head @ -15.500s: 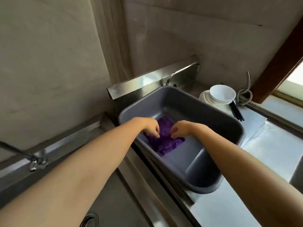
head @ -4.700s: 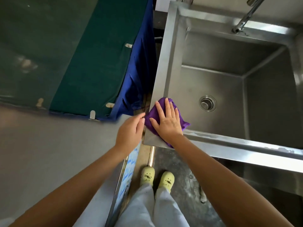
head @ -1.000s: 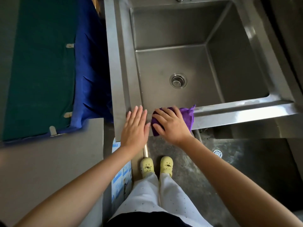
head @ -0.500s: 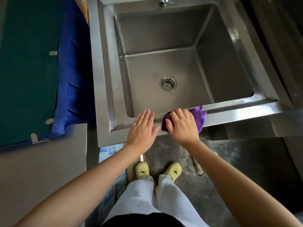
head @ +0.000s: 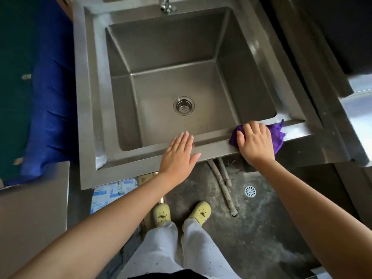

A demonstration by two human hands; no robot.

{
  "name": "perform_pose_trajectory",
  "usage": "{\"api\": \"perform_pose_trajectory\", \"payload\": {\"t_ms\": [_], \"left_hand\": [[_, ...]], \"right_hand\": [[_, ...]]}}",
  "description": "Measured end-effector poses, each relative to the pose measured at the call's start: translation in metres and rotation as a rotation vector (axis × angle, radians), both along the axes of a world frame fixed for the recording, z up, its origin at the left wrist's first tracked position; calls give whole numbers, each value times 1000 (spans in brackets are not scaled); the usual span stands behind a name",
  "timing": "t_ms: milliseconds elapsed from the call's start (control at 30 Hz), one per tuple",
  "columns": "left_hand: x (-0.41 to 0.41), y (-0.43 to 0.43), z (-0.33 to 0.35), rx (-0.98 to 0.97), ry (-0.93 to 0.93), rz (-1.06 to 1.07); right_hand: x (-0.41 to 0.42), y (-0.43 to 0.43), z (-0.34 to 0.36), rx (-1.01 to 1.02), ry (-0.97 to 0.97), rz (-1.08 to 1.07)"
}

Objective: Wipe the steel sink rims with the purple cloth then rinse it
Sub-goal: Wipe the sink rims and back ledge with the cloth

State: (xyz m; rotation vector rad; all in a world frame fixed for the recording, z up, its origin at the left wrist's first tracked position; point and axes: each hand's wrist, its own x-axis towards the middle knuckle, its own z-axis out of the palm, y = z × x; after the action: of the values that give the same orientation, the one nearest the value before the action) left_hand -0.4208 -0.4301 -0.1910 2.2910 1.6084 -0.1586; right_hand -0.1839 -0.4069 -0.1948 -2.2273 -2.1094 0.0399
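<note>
1. The left hand point(head: 179, 154) lies flat on the steel sink's front rim point(head: 213, 146), fingers straight, holding nothing.
2. Just right of it, the right hand point(head: 254, 143) curls over the bunched purple cloth point(head: 276, 135), pressing it on that rim near the right corner.
3. Wiping seems partway. The rinse remains, and no water runs from the tap point(head: 166, 6) beyond the grip.

No legible text, only blurred print on blue-white sheet point(head: 113, 193)
</note>
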Motion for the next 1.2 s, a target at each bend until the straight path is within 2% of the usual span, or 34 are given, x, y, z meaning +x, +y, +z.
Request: {"api": "perform_pose_trajectory", "payload": {"t_ms": [400,600,733,867,1200], "left_hand": [[124,32,-1,-3,-50,-132],[178,55,-2,-37,-53,-217],[182,59,-4,26,-35,-244],[182,58,-5,46,-2,-252],[186,56,-18,128,-4,-220]], "right_hand": [[109,18,3,-84,16,-134],[136,34,-3,-89,58,-28],[156,63,-7,-162,138,79],[164,93,-7,-180,60,193],[160,131,-18,-115,-55,191]]}}
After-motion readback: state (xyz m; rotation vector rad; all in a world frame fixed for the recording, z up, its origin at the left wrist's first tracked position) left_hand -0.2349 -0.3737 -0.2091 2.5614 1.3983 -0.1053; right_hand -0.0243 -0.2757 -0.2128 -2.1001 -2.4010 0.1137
